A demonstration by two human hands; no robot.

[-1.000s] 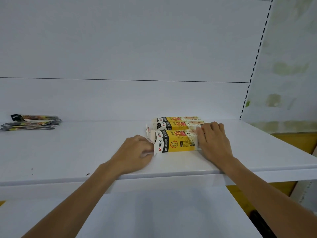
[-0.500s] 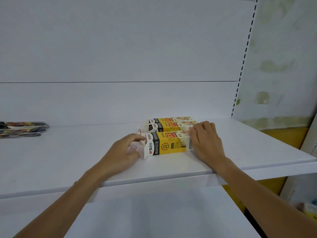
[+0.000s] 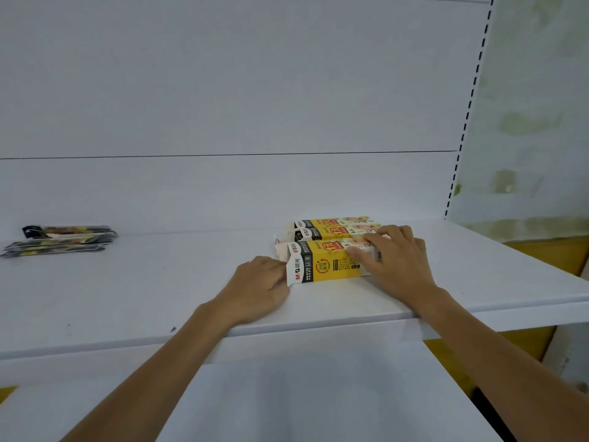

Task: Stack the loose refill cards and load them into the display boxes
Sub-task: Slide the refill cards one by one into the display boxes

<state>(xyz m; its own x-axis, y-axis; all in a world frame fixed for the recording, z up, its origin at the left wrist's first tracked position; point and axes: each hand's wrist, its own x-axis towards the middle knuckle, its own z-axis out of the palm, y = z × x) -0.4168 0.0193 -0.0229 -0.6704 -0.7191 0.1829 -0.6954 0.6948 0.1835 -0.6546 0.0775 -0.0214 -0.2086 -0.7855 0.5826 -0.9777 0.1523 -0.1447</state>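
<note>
Three yellow, black and white display boxes lie side by side on the white shelf. The nearest box has its left end flap open. My left hand is curled against that open left end, fingers on the flap. My right hand lies flat over the box's right end, fingers spread across its top. The two boxes behind lie untouched. A loose pile of dark refill cards rests far left on the shelf, well away from both hands.
The shelf's white back panel rises behind the boxes. A perforated upright marks the shelf's right end, with a stained wall beyond. A lower white shelf juts out beneath my forearms. Yellow flooring shows at the right.
My left hand has closed in against the nearest box's open end. My right hand has slid further over the box's top. The camera view shifted slightly.
</note>
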